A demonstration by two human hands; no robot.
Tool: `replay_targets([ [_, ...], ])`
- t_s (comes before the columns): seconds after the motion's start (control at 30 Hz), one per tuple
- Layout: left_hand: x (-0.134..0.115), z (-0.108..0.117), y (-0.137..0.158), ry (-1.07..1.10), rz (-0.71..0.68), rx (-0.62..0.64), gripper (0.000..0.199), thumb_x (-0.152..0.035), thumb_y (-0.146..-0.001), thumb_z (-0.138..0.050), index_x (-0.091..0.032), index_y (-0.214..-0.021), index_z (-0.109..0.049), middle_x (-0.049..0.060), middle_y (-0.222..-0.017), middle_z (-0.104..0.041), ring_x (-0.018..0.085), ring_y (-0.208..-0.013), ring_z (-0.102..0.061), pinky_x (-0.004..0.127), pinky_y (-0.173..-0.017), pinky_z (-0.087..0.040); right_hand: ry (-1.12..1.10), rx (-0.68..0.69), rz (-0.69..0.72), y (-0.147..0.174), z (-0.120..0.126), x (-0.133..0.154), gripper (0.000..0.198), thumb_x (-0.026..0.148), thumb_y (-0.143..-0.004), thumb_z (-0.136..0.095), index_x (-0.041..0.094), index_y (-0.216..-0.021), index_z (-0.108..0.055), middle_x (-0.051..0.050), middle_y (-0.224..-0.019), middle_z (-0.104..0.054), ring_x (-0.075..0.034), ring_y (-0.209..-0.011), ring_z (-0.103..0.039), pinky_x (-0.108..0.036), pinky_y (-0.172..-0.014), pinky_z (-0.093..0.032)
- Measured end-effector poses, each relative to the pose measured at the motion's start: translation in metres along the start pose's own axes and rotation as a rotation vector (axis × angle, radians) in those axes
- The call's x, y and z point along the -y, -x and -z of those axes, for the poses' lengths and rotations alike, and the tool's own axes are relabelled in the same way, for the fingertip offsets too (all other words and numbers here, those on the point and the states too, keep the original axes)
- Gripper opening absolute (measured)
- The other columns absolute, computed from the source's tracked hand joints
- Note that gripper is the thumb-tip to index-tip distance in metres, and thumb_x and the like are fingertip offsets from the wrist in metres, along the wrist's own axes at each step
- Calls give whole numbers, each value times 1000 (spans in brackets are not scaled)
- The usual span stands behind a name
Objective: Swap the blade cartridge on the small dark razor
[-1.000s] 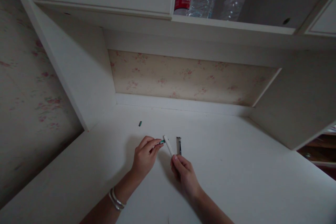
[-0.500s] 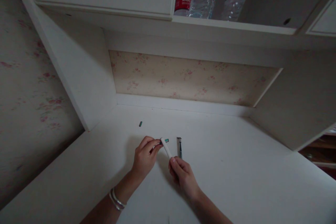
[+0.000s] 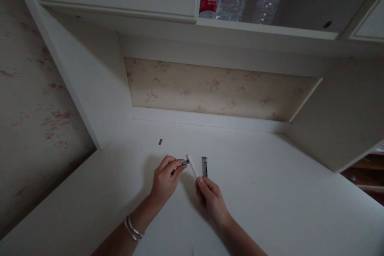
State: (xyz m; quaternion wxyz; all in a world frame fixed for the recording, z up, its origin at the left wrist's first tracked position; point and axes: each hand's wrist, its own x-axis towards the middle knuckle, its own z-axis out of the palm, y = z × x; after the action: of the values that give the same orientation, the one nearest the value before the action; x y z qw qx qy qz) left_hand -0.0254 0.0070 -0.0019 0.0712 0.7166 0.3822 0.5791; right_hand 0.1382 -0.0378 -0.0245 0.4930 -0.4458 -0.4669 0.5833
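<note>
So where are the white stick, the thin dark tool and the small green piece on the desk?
White stick [image 3: 193, 166]: head view, shaft.
Thin dark tool [image 3: 206, 167]: head view, shaft.
Small green piece [image 3: 160, 141]: head view, middle.

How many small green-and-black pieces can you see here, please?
2. One piece lies on the white tabletop; the other piece is held in the left hand, partly covered. More could be hidden inside that hand or the right hand.

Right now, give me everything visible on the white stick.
The white stick is slim, straight and plastic-looking. Its near end is hidden in the right grip; the exposed length slants away and leftward above the white tabletop. Its far end is right by the small green piece in the left grip; contact is unclear. Fine markings can't be made out.
</note>
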Motion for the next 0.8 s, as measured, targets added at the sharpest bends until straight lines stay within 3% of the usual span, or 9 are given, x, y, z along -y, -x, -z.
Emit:
replay_targets([
  [0.13,0,0,0,2,-8,-3,11,-19,-83,-61,-19,-93,-65,1,-80,-55,8,-62,-53,18,-55,-45,6,-51,4,-1,1,2,50,66,-78,-53,17,-66,-47,8,-48,-32,-6,-40,-24,-20,-37,-15],
  [0.33,0,0,2,3,8,13,9,-19,-84,-61,-19,-92,-65,1,-79,-55,8,-62,-52,18,-55,-45,31,51,-23,3,-3,2,51,67,-77,-53,17,-66,-49,7,-48,-34,-6,-39,-25,-21,-37,-16],
  [0.53,0,0,3,-3,6,10,11,-19,-83,-62,-20,-94,-65,1,-81,-55,8,-61,-52,18,-55,-45,-19,-47,-6,0,1,2,50,67,-76,-54,18,-66,-48,8,-47,-31,-6,-40,-22,-20,-37,-14],
  [0.8,-2,1,2,-1,2,9,10,-20,-85,-60,-20,-93,-65,2,-80,-55,9,-63,-53,19,-56,-46,27,35,-25,2,-1,2,51,67,-78,-53,17,-66,-49,7,-48,-34,-6,-39,-25,-21,-37,-15],
])
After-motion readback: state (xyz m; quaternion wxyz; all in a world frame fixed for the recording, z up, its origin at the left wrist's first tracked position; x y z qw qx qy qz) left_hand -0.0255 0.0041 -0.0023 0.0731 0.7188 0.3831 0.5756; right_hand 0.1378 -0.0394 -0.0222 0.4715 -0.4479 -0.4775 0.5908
